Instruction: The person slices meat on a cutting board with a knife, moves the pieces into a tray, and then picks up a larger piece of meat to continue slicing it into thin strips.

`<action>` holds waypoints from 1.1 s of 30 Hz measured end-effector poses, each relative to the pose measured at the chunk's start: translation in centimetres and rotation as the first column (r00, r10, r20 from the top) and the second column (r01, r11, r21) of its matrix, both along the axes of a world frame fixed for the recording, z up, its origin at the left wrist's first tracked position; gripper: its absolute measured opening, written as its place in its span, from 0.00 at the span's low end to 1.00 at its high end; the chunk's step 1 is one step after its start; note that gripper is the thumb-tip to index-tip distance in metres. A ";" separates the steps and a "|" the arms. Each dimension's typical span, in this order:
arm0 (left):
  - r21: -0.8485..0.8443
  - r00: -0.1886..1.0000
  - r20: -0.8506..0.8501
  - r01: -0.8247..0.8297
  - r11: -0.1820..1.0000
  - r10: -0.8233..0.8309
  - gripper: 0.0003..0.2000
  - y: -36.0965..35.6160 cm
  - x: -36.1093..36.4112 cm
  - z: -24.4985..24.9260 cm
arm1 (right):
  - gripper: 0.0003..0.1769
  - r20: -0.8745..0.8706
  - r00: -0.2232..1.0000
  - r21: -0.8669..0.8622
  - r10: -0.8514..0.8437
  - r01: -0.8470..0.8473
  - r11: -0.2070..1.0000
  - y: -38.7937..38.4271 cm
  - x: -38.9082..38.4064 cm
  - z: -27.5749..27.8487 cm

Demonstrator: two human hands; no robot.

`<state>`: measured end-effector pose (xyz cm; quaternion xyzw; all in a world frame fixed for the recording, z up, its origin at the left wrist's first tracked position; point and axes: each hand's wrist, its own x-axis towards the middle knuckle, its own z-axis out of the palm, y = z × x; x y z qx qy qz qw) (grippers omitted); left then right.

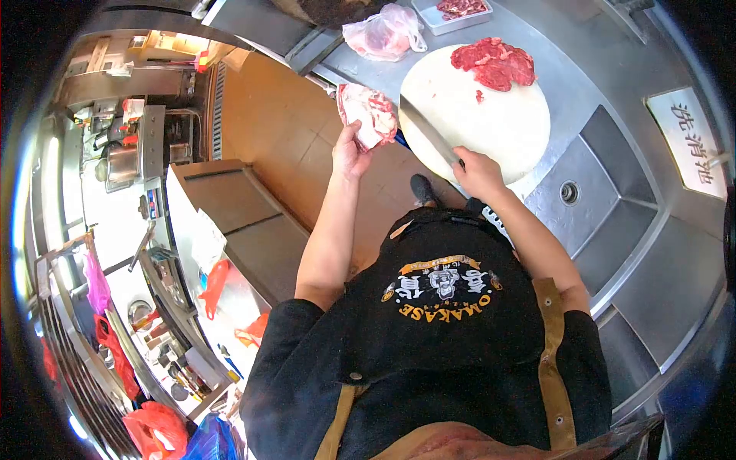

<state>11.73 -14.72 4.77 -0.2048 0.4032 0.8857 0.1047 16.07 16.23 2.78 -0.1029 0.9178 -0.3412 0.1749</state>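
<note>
My left hand [351, 153] grips a slab of raw meat [368, 113] with white fat and red edges, held up over the floor, left of the board. In my right hand [479, 173] is the handle of a knife [428, 132]; its broad blade points up and to the left across the near left edge of a round white cutting board [491, 134]. Red sliced meat [497, 63] lies in a pile at the board's far side, with a small scrap [480, 96] just below it. The blade and the slab are apart.
Behind the board are a plastic bag [383, 32] and a white tray [452, 17] of meat. A steel sink [569, 193] adjoins the board on the right, below a sign [687, 142]. Cabinets [238, 211] and a cluttered counter stand to the left.
</note>
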 end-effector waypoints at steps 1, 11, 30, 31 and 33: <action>-0.003 1.000 -0.018 -0.005 1.000 0.005 0.32 -0.3 -0.1 -0.7 | 0.20 0.014 0.999 -0.001 -0.033 0.033 0.999 0.2 0.1 -0.1; 0.082 0.995 -0.037 -0.094 0.992 0.098 0.27 4.8 -0.1 -2.0 | 0.22 0.011 0.862 0.091 -0.507 0.504 0.859 9.5 7.2 2.4; -0.945 0.711 0.135 -0.116 -0.304 -0.690 0.36 13.3 -0.2 -2.3 | 0.22 0.286 0.865 -0.194 -0.412 0.474 0.859 9.1 8.0 -1.4; -0.923 0.700 0.131 -0.172 -0.344 -0.702 0.28 13.6 -0.6 -2.8 | 0.21 0.311 0.856 -0.182 -0.413 0.480 0.858 9.0 7.9 -1.1; -0.918 0.679 0.146 -0.178 -0.354 -0.719 0.23 13.6 -1.5 -3.7 | 0.21 0.303 0.859 -0.187 -0.413 0.478 0.858 8.9 8.1 -0.8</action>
